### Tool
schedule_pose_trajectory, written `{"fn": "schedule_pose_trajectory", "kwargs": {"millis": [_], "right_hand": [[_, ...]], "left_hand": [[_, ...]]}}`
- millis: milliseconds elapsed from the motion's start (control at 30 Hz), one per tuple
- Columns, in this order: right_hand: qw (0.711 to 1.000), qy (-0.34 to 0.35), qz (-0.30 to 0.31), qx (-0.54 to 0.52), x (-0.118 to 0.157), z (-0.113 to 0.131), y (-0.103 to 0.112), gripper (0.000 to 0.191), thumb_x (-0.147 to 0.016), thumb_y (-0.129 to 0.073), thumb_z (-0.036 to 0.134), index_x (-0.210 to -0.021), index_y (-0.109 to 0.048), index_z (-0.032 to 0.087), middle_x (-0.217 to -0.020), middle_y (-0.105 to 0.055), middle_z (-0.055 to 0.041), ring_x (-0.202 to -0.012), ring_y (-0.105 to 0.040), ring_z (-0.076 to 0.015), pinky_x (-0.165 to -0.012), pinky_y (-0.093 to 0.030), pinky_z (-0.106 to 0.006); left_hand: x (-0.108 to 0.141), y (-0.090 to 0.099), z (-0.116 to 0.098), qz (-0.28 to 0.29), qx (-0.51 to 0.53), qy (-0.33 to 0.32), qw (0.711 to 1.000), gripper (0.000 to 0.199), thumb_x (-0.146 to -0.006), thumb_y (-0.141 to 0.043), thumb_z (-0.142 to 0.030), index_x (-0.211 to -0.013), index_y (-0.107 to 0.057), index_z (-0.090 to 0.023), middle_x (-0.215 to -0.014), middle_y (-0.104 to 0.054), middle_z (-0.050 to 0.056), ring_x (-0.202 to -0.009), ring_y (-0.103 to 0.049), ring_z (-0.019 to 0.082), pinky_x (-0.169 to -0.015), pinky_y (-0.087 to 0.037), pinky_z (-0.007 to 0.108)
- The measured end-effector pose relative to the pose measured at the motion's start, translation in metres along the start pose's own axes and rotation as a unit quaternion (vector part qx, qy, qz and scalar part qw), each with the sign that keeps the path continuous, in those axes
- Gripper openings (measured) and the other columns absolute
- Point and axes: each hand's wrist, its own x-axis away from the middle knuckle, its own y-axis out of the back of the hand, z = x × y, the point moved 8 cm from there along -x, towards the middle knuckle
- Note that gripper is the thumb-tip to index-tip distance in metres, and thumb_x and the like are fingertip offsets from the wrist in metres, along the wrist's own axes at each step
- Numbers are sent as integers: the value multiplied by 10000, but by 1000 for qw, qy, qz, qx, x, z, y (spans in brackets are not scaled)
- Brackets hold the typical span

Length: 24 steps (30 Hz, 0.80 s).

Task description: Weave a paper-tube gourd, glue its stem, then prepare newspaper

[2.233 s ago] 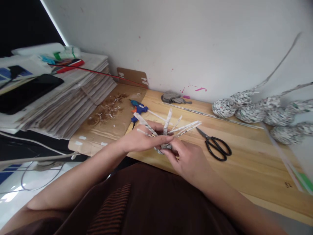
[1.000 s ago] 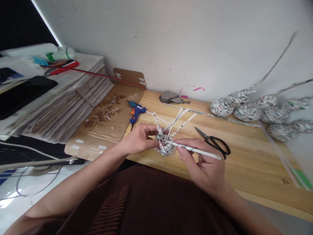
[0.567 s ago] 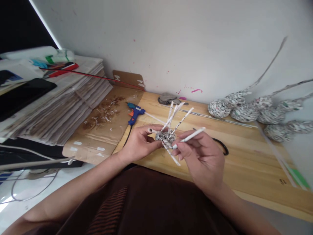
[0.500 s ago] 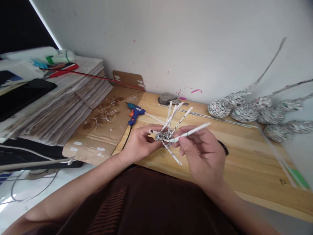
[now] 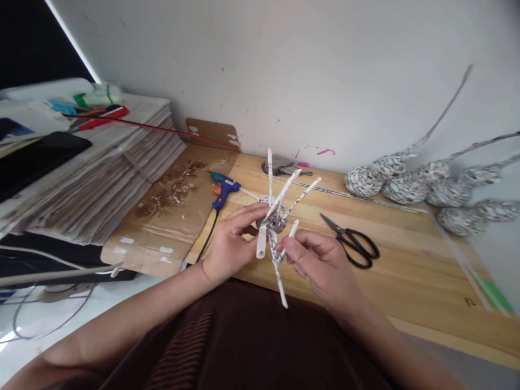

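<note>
A small woven piece of rolled paper (image 5: 278,221) has several white paper tubes sticking out of it. My left hand (image 5: 235,235) grips its left side between thumb and fingers. One tube (image 5: 261,245) points toward me with its hollow end showing. My right hand (image 5: 317,260) pinches another paper tube (image 5: 290,238) at the right of the piece, thumb on top. A thin printed tube (image 5: 280,287) hangs below, over the dark brown clothing. Part of the woven body is hidden behind the tubes and the left fingers.
Black scissors (image 5: 353,241) lie right of my hands. A blue glue gun (image 5: 225,190) rests by stained cardboard (image 5: 162,216). Stacked paper (image 5: 122,173) stands at left, a grey cloth (image 5: 284,166) at the wall. Several woven paper pieces (image 5: 363,181) sit back right on the wooden table (image 5: 414,271).
The woven piece has turned in my left hand, with its tubes pointing differently. My right hand has moved down and left, holding a tube, and the scissors have come into view.
</note>
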Motion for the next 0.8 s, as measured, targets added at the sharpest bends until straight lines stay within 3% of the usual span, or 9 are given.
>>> {"fn": "schedule_pose_trajectory", "kwargs": {"millis": [267, 433, 800], "right_hand": [[970, -189, 51, -141, 0, -40, -19, 406, -793, -774, 523, -656, -644, 164, -505, -466, 72, -412, -338, -31, -399, -209, -187], [968, -182, 23, -172, -4, -38, -15, 409, -760, -796, 515, -643, -627, 161, -463, -449, 84, -381, -329, -26, -375, -200, -173], [940, -250, 53, -224, -2, -48, -21, 372, -737, -799, 477, -635, -655, 149, -405, -383, 96, -334, -262, -20, -330, -164, -167]], "left_hand": [[5, -2, -4, 10, -20, -45, 999, 442, -784, -712, -27, -1180, -734, -220, -1196, -745, 102, -1114, -705, 196, -733, -621, 205], [6, -3, -5, 5, -27, -53, 998, 436, -798, -716, -40, -1191, -728, -229, -1193, -749, 95, -1113, -706, 196, -892, -620, 287], [8, -8, -6, 33, -43, -64, 996, 496, -817, -714, -39, -1262, -699, -259, -1262, -725, 85, -1153, -692, 194, -776, -636, 228]]}}
